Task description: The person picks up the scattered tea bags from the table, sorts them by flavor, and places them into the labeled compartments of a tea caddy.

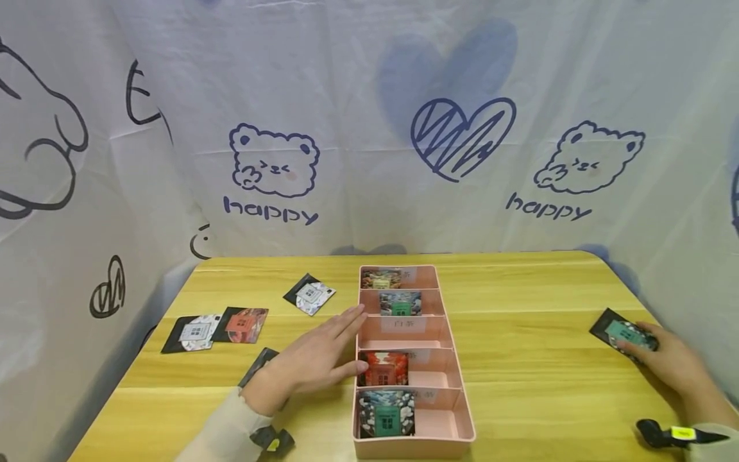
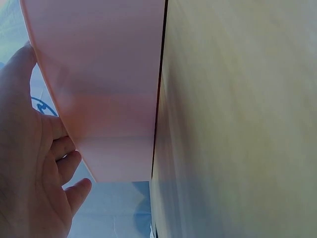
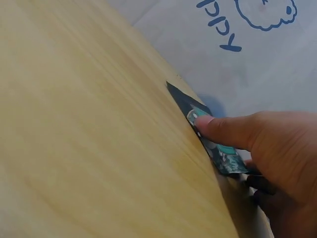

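A pink divided box (image 1: pixel 407 450) stands mid-table, with labelled compartments in a row. Tea sachets lie in several of them, among them a red one (image 1: pixel 383 371) and a dark floral one with a green label (image 1: pixel 387 414); the middle compartment holds none. My left hand (image 1: pixel 320 353) rests on the box's left rim, fingers extended; in the left wrist view its fingertips touch the edge of the pink wall (image 2: pixel 104 99). At the far right, my right hand (image 1: pixel 675 359) pinches a black-and-green tea sachet (image 3: pixel 225 153) between thumb and fingers, at the tabletop.
On the left of the table (image 1: pixel 508 359) lie two white-and-black sachets (image 1: pixel 196 332) (image 1: pixel 310 294) and a red-and-black sachet (image 1: pixel 245 325). Another dark sachet (image 1: pixel 258 364) is partly hidden under my left wrist. A patterned white curtain (image 1: pixel 358 128) hangs behind.
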Action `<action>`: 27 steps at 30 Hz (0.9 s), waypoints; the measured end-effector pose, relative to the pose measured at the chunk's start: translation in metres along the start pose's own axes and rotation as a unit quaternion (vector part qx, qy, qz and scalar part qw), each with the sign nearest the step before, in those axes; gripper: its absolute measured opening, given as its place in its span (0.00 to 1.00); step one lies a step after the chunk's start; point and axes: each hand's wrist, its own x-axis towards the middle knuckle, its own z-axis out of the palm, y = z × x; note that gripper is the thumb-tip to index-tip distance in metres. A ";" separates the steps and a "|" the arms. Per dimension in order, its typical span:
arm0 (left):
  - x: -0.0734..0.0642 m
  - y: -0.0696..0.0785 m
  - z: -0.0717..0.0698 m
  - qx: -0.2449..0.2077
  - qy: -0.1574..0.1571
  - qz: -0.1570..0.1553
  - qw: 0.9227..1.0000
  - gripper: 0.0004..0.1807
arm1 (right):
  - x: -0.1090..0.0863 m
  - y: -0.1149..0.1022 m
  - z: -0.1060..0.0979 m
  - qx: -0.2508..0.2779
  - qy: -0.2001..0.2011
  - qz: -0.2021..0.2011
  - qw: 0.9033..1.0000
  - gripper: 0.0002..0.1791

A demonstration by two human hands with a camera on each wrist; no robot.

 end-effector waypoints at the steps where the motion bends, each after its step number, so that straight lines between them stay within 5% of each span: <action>1: 0.000 0.000 0.000 0.000 -0.001 0.000 1.000 0.46 | 0.000 0.000 0.000 -0.002 0.002 -0.005 1.000 0.49; 8: 0.000 0.000 0.000 0.001 -0.003 0.001 1.000 0.47 | -0.006 -0.004 -0.001 -0.003 0.011 0.011 1.000 0.55; 18: 0.000 0.000 0.000 0.005 -0.001 0.003 1.000 0.46 | -0.006 -0.001 0.000 0.055 0.058 -0.037 0.996 0.43; 27: 0.000 0.001 -0.001 0.000 0.006 0.007 1.000 0.47 | -0.006 -0.010 -0.002 0.117 0.038 -0.018 0.992 0.42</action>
